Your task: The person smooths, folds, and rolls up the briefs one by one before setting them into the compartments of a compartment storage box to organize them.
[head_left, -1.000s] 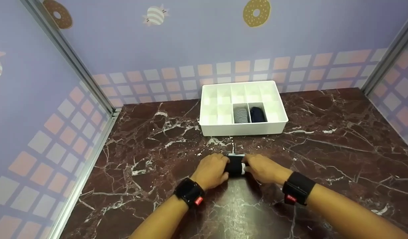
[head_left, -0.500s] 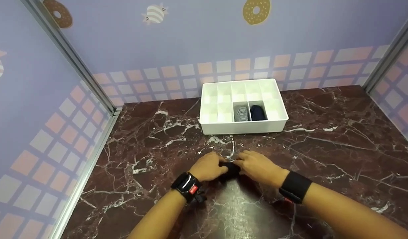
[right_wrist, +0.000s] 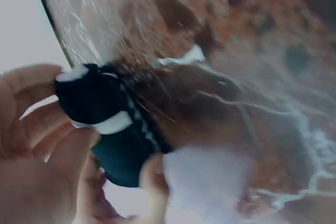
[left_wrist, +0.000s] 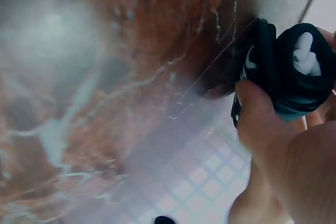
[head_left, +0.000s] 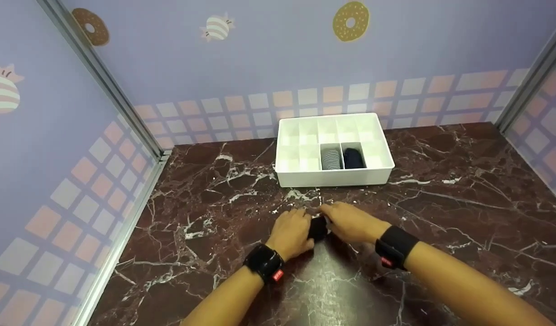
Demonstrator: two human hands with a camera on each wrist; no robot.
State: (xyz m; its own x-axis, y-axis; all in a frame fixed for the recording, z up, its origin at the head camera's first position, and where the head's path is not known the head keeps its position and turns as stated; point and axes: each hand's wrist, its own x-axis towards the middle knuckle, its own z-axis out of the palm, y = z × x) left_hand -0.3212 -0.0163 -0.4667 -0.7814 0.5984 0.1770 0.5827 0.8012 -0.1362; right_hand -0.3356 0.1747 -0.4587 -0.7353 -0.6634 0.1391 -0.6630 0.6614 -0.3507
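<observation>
On the marble table [head_left: 441, 190], both hands' grip clamped on rolled sock [head_left: 317, 227] (now more compact), hands closer together.

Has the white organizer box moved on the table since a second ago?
No. The box sits at the same marble veins and wall tiles; only the camera shifted slightly.

Both hands [head_left: 321, 226] together, fingers [left_wrist: 262, 124] curled.

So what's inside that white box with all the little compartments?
The white divided box holds two rolled socks side by side in its front row: a grey striped roll and a dark navy roll. The other compartments look empty, though their floors are partly hidden by the dividers.
</observation>
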